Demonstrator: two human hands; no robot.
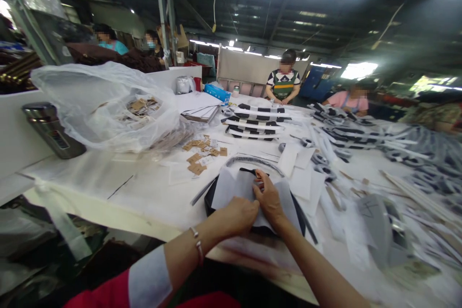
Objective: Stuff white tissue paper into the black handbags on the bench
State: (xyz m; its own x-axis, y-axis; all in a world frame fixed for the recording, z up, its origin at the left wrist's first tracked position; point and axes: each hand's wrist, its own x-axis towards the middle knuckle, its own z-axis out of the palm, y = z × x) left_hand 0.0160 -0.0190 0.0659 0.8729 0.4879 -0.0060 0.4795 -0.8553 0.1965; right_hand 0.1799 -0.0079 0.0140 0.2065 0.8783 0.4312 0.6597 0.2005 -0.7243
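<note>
A black bag lies at the table's near edge, with a sheet of white paper over most of it. Its wrapped handle arches out on the far side. My right hand is bent over the paper, thumb and fingers closed around the end of a short black strap; a small orange-brown spot shows at the fingertips. Just left of it, my left hand is curled closed against the paper, and whatever its fingers hold is hidden. The two hands almost touch.
Brown tags lie scattered beyond the bag, beside a clear plastic sack. A steel flask stands left. Black-and-white striped pieces are stacked farther back. A tape dispenser sits right. A co-worker stands across the table.
</note>
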